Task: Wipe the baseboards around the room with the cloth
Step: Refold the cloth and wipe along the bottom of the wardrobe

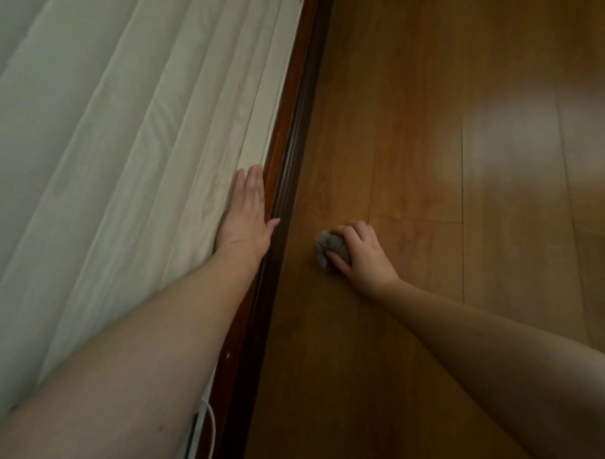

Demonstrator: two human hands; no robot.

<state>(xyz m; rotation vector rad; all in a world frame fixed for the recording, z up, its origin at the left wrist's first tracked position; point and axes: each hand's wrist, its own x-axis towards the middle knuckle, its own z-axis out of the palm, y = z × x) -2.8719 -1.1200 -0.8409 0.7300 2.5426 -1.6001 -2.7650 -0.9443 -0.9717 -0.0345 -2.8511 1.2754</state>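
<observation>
Right now the left hand (246, 214) lies flat, fingers straight and together, pressing the pale curtain (127, 160) back off the baseboard (285, 168). The right hand (362, 253) is curled tight round a balled grey cloth (329, 249), down on the wooden floor (411, 139) just beside the baseboard, not on it.

Risks, as a guess: curtain folds slip past the palm and drop over the trim; the small wad wipes only a thin strip and skips the grooved profile; a white cord (210, 431) near the lower edge could snag the forearm.

Baseboard is dark reddish-brown, glossy, ridged lengthwise. Curtain is soft, pleated, off-white. Floor is smooth, shiny laminate planks with a glare patch. Cloth looks nubby and crumpled.
</observation>
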